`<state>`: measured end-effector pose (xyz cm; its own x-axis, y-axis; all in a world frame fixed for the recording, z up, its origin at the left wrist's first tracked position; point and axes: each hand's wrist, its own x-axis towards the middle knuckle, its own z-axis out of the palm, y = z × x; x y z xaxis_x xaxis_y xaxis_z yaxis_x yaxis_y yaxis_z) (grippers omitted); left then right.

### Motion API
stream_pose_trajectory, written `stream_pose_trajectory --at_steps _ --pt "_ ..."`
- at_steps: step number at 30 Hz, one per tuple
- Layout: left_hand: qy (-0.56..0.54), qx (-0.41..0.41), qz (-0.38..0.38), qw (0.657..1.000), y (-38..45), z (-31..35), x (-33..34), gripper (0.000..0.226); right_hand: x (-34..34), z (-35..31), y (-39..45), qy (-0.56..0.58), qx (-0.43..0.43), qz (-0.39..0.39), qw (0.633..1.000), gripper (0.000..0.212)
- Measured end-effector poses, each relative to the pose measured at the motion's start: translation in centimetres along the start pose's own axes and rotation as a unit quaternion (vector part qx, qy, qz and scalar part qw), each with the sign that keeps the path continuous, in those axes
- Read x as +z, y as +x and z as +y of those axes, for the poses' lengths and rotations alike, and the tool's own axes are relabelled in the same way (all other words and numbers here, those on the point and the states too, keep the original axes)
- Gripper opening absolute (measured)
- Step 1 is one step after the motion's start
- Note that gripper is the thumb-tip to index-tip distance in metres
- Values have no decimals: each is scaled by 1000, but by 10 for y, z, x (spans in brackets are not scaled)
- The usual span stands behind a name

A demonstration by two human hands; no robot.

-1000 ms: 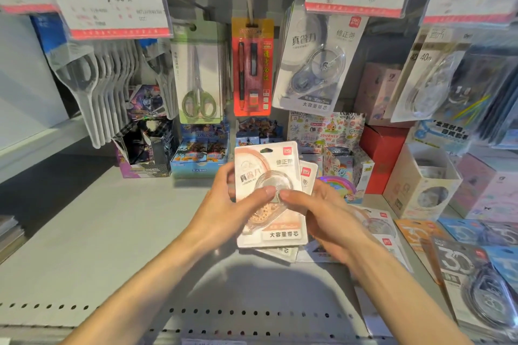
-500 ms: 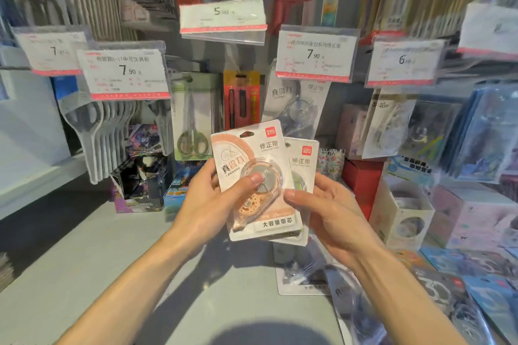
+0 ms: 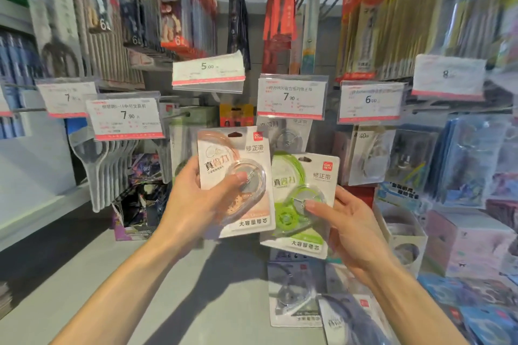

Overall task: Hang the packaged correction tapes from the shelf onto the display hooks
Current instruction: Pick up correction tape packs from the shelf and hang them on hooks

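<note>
Two packaged correction tapes held up below the 7.90 price tag [image 3: 292,96].

The left hand [image 3: 193,202] grips the orange pack [image 3: 234,179], the right hand [image 3: 350,230] the green pack [image 3: 304,199]; their edges overlap. More packs [image 3: 294,294] lie on the shelf [image 3: 157,297] beneath, with bare shelf to their left.

Bright, even shop light from above. Soft forearm shadows fall on the grey shelf [image 3: 196,297]. Wide-angle bending and motion smear blur the edges — hanging packs [image 3: 420,17] streak, price tags [image 3: 291,96] stay fairly legible.
</note>
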<state>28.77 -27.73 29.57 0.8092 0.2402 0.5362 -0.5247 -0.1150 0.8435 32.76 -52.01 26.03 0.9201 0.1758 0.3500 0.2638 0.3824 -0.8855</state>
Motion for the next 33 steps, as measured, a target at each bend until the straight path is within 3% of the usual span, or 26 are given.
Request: stream_pose_trajectory --at_steps 3,11,26,33 --pt "43 33 -6 999 8 9 -3 38 -5 -2 0 -66 -46 43 996 33" --pt "79 106 -44 990 18 35 -4 41 -5 -13 -2 -101 -116 76 985 27" --pt "31 155 -35 987 18 57 -5 40 31 -38 34 -118 -191 22 974 33" --pt "42 142 -51 988 20 53 -7 46 36 -39 57 -106 -180 47 977 40"
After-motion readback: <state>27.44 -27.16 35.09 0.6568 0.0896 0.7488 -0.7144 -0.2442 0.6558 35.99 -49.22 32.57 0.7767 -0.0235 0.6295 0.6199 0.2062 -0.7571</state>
